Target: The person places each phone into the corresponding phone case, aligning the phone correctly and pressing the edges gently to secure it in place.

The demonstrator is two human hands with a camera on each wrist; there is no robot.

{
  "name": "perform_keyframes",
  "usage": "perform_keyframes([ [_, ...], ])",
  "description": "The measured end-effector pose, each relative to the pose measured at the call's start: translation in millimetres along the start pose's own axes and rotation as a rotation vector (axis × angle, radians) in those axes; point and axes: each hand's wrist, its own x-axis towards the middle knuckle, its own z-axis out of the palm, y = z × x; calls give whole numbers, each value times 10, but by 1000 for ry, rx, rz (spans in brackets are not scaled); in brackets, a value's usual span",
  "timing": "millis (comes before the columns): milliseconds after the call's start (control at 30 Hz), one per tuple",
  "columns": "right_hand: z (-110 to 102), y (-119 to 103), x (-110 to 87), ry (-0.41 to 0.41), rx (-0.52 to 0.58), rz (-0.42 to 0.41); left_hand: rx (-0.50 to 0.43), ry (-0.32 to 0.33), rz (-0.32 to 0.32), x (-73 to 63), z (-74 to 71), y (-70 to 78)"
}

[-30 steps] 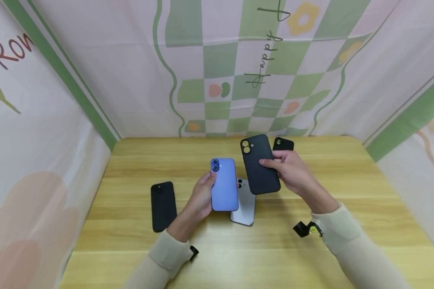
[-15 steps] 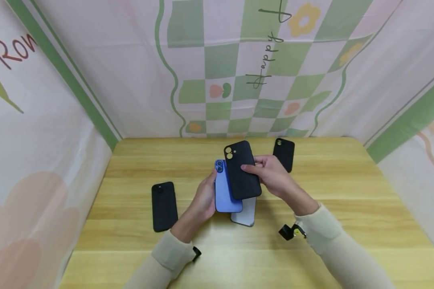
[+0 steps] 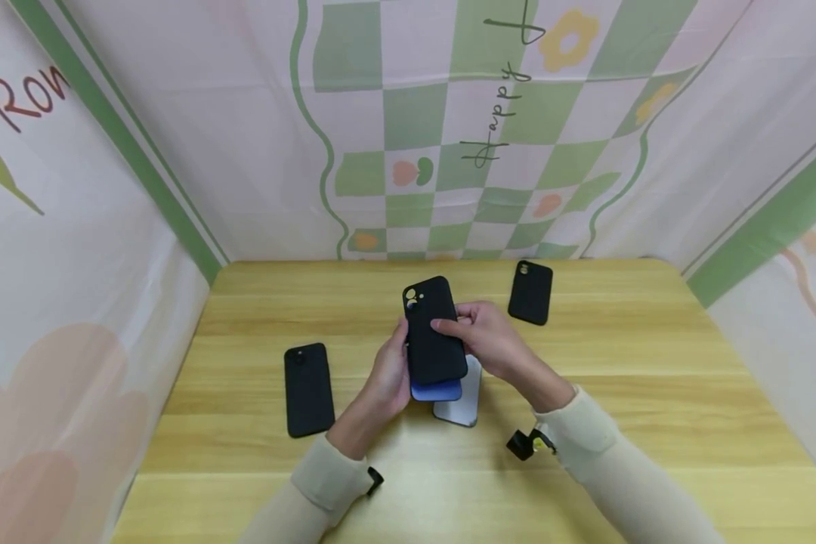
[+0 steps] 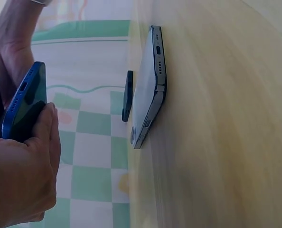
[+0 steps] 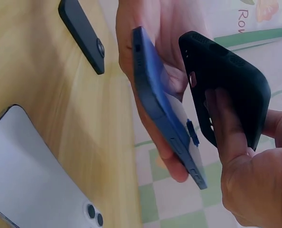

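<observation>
My left hand point(image 3: 387, 370) holds a blue phone point(image 3: 437, 391) by its edges, its back turned up in the head view. Above that phone, my right hand point(image 3: 495, 340) pinches a black phone case point(image 3: 435, 340), thumb on the outer back and fingers inside the shell. From the head, the case covers most of the phone, and one camera lens shows through its cutout. A gap separates phone point(image 5: 155, 99) and case point(image 5: 236, 80) in the right wrist view. Beneath the hands a white phone point(image 3: 464, 400) lies on the table, partly hidden.
A black phone or cased phone point(image 3: 309, 389) lies on the wooden table point(image 3: 245, 483) at the left. Another black phone case point(image 3: 532, 293) lies at the back right. Patterned cloth point(image 3: 415, 113) hangs behind the table, with more cloth on both sides.
My right hand has carried the black case leftward from beside the blue phone to over it. My left hand has shifted slightly right with the blue phone. The case at the back right is uncovered.
</observation>
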Motion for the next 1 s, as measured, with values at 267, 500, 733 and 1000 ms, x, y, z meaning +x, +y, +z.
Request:
perform_keyframes([
  [267, 32, 68, 9, 25, -48, -1, -17, 20, -3, 18, 10, -22],
  [500, 51, 127, 8, 72, -165, 5, 2, 34, -3, 29, 17, -51],
  [733, 65, 150, -17, 75, -179, 17, 6, 34, -10, 30, 11, -57],
  [1000, 83, 168, -46, 56, -165, 28, 14, 48, -15, 43, -11, -50],
])
